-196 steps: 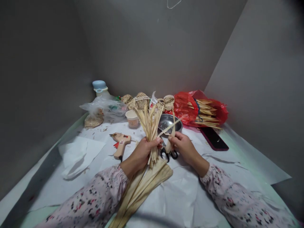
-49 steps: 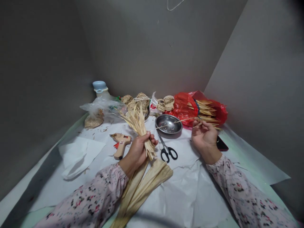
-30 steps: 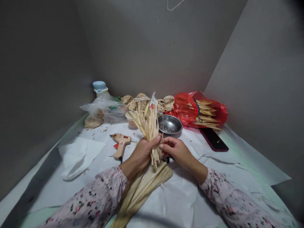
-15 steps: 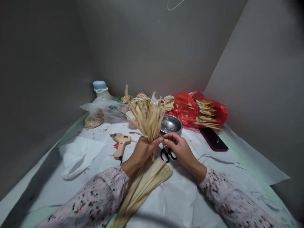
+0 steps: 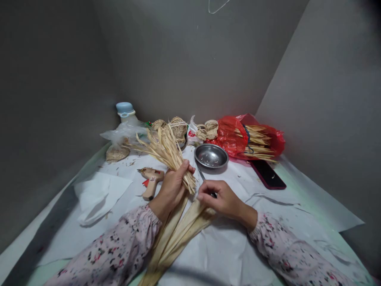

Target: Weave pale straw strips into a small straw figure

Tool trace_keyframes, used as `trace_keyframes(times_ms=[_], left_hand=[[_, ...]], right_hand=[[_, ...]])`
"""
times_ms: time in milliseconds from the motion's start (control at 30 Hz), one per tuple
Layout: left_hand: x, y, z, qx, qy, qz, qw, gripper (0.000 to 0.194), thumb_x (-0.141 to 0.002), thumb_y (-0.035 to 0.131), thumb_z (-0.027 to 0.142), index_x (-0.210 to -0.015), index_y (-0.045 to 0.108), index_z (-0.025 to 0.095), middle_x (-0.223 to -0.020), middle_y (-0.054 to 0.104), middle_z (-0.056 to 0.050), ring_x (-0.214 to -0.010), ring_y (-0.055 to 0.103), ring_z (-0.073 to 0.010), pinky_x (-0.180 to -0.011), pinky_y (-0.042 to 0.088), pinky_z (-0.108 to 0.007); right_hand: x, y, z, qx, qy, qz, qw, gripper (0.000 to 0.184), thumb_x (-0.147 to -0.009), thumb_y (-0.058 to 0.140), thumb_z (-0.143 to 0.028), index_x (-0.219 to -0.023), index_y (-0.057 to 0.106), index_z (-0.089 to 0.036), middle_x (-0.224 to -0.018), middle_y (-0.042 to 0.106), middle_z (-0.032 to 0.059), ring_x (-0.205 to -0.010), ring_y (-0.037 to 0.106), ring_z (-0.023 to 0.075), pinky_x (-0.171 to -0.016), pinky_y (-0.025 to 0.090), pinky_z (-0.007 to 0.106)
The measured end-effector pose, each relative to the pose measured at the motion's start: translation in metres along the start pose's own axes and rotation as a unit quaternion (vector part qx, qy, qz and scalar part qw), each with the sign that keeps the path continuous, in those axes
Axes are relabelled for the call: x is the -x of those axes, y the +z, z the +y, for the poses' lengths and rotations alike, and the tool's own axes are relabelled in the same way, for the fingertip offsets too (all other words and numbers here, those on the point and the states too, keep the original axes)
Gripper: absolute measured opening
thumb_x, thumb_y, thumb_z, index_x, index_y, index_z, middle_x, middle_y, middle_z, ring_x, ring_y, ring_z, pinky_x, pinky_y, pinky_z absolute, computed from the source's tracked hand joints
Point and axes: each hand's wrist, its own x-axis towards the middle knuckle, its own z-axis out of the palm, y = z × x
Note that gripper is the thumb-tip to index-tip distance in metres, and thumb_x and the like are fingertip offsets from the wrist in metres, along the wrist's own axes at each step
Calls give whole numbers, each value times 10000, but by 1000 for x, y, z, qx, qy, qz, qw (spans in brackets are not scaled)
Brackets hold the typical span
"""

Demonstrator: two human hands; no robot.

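My left hand is closed round a bundle of dried straw-coloured leaf strips. The bundle leans to the upper left, its loose ends fanned out and its cut ends poking out below my fingers. My right hand is pinched just right of those cut ends; what its fingertips hold, if anything, is too small to tell. Under it are scissors, their handles mostly hidden by the hand. Wider pale leaf strips lie on the table below both hands, running toward the front edge.
A glue gun lies left of my left hand, a metal bowl beyond my hands. Woven pieces, a red bag of dried leaves and a blue-lidded bottle stand at the back. A phone lies right.
The bundle has tipped from nearly upright to the upper left in my left hand. My right hand has moved down and toward me, away from my left thumb, and now covers the scissors' handles.
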Motion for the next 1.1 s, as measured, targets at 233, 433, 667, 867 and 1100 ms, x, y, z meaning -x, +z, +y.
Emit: trace_keyframes(times_ms=[233,433,667,867,1100], left_hand=[[8,9,3,79,-70,-25,994,295,-702,784,362,-685,609,125,-638,616,-17,-591,577,-117,-597,485,-228],[12,11,5,115,-110,-37,987,247,-733,765,298,-696,589,129,-632,602,-8,-601,591,-122,-600,506,-234],[12,10,3,146,-116,-71,980,214,-766,739,259,-709,572,138,-637,578,4,-629,596,-127,-640,524,-252],[8,8,11,137,-92,-79,983,205,-777,730,226,-737,543,152,-537,444,70,-474,450,-59,-536,456,-187],[5,4,14,111,-79,-74,988,270,-792,726,343,-746,544,149,-496,315,107,-394,298,-28,-458,400,-162]], right_hand=[[0,4,-5,43,-62,-73,994,154,-831,629,-276,-899,731,-183,-746,653,27,-663,559,145,-633,415,259],[1,1,-5,31,-81,-72,994,172,-840,623,-272,-921,727,-162,-807,687,62,-729,606,170,-691,441,278],[2,1,-6,28,-73,-60,995,160,-845,609,-294,-823,709,-172,-764,682,48,-700,600,168,-688,441,284],[2,-3,-2,52,-68,-49,995,130,-843,607,-274,-810,697,-186,-753,669,38,-673,584,161,-659,442,282],[0,-8,-3,128,-142,-123,974,171,-771,638,-145,-922,692,-207,-871,685,49,-845,589,194,-806,456,336]])
